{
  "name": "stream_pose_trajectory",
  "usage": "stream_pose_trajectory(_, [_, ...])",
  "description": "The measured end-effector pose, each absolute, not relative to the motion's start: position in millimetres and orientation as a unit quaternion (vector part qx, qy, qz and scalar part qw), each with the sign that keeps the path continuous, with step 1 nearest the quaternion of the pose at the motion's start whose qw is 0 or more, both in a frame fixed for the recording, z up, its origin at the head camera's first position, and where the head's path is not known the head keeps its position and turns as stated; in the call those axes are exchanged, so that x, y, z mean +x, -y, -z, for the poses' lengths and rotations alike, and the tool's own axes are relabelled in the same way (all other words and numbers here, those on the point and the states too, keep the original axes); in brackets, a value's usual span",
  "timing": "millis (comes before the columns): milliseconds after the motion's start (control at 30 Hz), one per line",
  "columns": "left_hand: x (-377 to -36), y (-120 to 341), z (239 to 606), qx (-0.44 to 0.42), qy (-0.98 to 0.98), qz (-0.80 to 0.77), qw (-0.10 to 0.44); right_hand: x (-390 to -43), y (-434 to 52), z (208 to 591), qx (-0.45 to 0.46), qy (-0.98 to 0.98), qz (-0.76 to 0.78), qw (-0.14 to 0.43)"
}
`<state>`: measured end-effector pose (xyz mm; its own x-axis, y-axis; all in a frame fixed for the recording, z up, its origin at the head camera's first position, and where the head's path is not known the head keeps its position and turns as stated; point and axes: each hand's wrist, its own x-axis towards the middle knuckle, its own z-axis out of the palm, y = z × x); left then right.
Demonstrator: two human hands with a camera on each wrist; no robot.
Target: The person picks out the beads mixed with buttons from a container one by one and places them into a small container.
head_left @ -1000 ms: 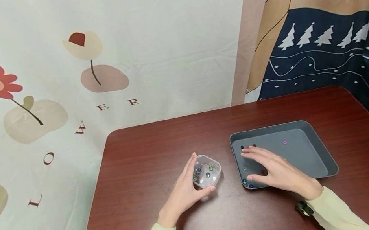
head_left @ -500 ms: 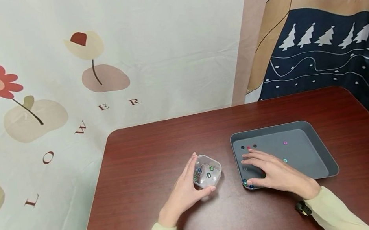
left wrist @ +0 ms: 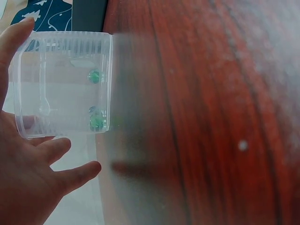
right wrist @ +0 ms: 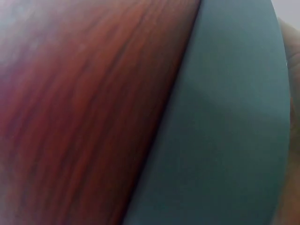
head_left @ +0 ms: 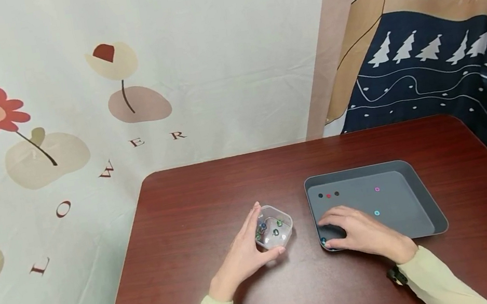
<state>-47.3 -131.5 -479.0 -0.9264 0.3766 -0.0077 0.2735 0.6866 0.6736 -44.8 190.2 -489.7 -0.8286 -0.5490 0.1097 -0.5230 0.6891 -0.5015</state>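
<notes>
Left hand [head_left: 245, 257] — fingers spread, cupping clear bead box [head_left: 274, 231]. Right hand [head_left: 362, 234] — fingers curled in grey tray [head_left: 425, 198], near-left corner; pinch cannot be told.

Table [head_left: 194, 201]: two containers on the near half. Small box [head_left: 274, 231] near centre; tray [head_left: 413, 184] at its 3 o'clock, a gap of table between them.

Box holds several beads [head_left: 276, 231], lying on its floor. Left hand [head_left: 242, 254] at the box's 8 o'clock, fingers along its left wall, thumb at its near wall.

Tray: three beads in a row [head_left: 328, 195] at its far-left corner; one bead [head_left: 377, 188] at their 3 o'clock; another bead [head_left: 377, 213] near tray centre. Right hand [head_left: 360, 234] lies in the tray's near-left corner, wrist crossing the near rim at 5 o'clock.

Printed backdrop [head_left: 74, 93] hangs behind the table, at 12 o'clock.
</notes>
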Motion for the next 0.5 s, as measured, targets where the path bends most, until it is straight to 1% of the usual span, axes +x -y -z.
stream_pose_trajectory(200, [-46.8,131.6,479.0,0.177,-0.915,-0.355,0.073,-47.9,-187.3,491.2,-0.309,-0.916,0.254,0.016])
stream_pose_trajectory(500, [-46.8,131.6,479.7,0.175,-0.916,-0.356,0.069,-49.6,-185.1,491.8,-0.316,-0.916,0.245,0.025])
